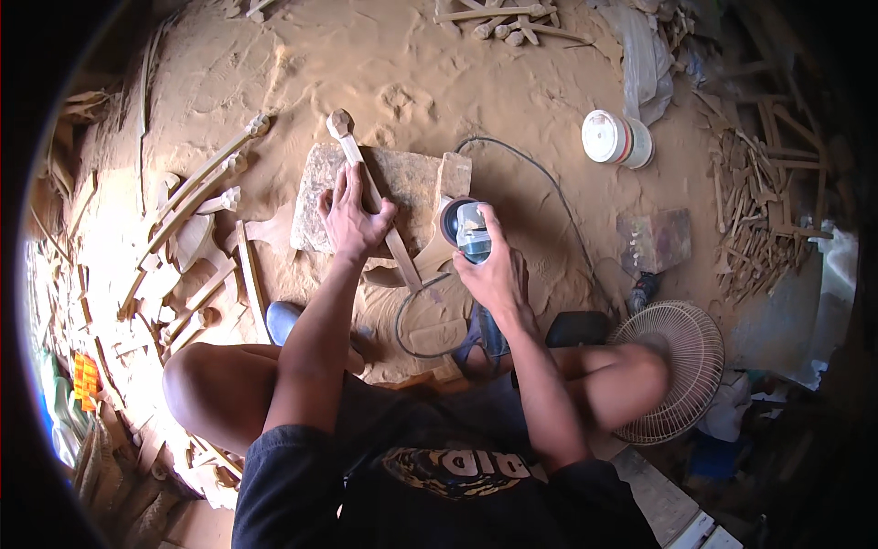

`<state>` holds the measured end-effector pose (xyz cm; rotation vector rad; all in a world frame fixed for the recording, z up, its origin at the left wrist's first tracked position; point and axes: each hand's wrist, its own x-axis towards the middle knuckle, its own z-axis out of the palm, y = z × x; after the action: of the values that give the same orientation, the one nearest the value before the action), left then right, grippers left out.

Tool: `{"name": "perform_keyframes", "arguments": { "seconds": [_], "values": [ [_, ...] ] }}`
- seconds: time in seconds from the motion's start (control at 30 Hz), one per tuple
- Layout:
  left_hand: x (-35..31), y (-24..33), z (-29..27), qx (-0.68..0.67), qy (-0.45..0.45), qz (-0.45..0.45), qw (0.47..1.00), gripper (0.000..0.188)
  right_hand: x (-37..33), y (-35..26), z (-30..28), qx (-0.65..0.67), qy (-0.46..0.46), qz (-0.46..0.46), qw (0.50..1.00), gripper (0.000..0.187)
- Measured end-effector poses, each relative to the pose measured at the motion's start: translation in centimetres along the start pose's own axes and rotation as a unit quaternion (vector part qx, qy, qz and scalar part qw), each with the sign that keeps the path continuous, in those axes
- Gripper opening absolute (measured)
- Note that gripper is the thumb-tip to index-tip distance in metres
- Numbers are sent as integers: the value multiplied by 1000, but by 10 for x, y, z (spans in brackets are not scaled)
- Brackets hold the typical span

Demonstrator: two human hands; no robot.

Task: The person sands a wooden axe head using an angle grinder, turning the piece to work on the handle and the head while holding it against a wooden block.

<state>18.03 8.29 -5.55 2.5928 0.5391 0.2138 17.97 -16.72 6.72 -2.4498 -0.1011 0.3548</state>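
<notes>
Right hand (498, 274) gripped a round-disc sander (474, 240). Left hand (355, 222), fingers and thumb spread, held a carved wooden piece (371, 192) down on a worn block (315, 201). Left of that hand: more carved pieces (215, 169). Beyond the right hand, rightward: white-lidded tub (604, 137). Farthest ahead: heaped sticks (498, 13).

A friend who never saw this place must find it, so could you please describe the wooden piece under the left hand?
Start with the broad, worn slab on the dusty brown floor, near the picture's middle. Lying across it is a slim wooden piece, its knobbed end toward the picture's top. Unlike the wooden pieces scattered at left, it lies under the left hand.
</notes>
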Motion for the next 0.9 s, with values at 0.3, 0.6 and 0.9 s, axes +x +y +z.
{"name": "perform_keyframes", "arguments": {
  "seconds": [0.3,0.6,0.9],
  "values": [
    [-4,1,-3,-8,16,9,1000,99,-66,46,-3,63,92,23,994,84],
    [-5,-16,3,-89,45,87,991,84,-82,65,-56,140,175,77,971,82],
    [45,-7,-56,40,-197,483,852,40,-80,67,-80,179,240,57,952,84]
  ]
}}
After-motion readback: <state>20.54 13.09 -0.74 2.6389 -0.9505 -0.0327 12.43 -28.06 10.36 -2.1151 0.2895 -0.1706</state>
